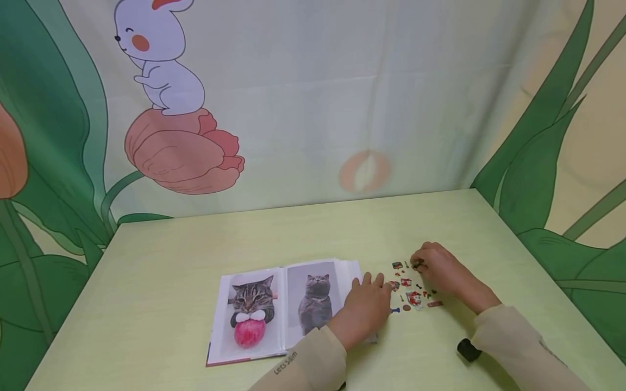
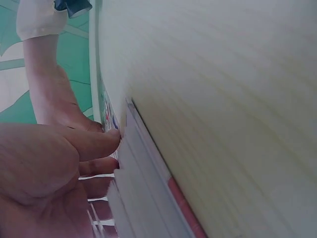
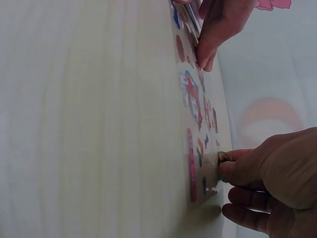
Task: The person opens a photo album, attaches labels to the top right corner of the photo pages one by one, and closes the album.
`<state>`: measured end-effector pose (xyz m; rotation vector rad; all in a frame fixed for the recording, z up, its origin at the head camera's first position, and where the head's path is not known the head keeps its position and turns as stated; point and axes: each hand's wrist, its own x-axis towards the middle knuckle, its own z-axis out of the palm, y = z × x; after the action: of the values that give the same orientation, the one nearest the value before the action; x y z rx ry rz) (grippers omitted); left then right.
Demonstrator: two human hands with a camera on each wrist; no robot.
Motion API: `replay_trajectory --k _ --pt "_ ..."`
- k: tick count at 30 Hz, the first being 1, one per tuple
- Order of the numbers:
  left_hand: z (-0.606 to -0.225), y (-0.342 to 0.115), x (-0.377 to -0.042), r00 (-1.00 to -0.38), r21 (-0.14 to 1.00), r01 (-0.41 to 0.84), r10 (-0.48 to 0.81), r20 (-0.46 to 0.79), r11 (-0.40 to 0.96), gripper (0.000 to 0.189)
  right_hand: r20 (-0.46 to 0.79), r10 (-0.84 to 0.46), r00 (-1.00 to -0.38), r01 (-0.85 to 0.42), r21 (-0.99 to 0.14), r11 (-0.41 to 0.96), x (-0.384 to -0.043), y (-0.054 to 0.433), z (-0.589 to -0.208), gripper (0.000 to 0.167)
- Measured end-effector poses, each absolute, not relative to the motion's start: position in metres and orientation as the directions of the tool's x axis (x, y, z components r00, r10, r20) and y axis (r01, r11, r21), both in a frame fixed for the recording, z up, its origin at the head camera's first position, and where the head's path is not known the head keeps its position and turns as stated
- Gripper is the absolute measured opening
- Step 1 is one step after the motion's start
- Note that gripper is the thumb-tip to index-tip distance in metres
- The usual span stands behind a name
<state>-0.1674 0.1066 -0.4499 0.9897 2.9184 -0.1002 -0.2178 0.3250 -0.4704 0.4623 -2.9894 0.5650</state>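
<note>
A photo album (image 1: 250, 271) lies spread on the table, a tabby cat picture on its left page and a grey cat picture on its right. My left hand (image 1: 368, 305) rests over the album's right edge, fingers extended, fingertips at the left side of a clear sticker sheet (image 1: 414, 300). Colourful small stickers cover that sheet. With thumb and forefinger, my right hand (image 1: 442, 269) pinches a small dark-and-green sticker (image 3: 223, 163) at the sheet's far right corner. In the left wrist view, the album's page edges (image 2: 143, 183) lie beside the left thumb.
A small black object (image 1: 468, 350) sits by the right sleeve. The pale yellow table (image 1: 161, 271) meets a printed curtain (image 1: 303, 108) at the back, with a rabbit and tulips on it.
</note>
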Motion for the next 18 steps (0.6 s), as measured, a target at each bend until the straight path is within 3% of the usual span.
replay_trajectory --k 18 --pt "-0.448 0.108 -0.167 -0.799 -0.065 0.599 0.592 -0.102 0.798 0.042 0.163 -0.203 -0.966 -0.255 -0.44 0.861 -0.216 0.341 -0.469 0.014"
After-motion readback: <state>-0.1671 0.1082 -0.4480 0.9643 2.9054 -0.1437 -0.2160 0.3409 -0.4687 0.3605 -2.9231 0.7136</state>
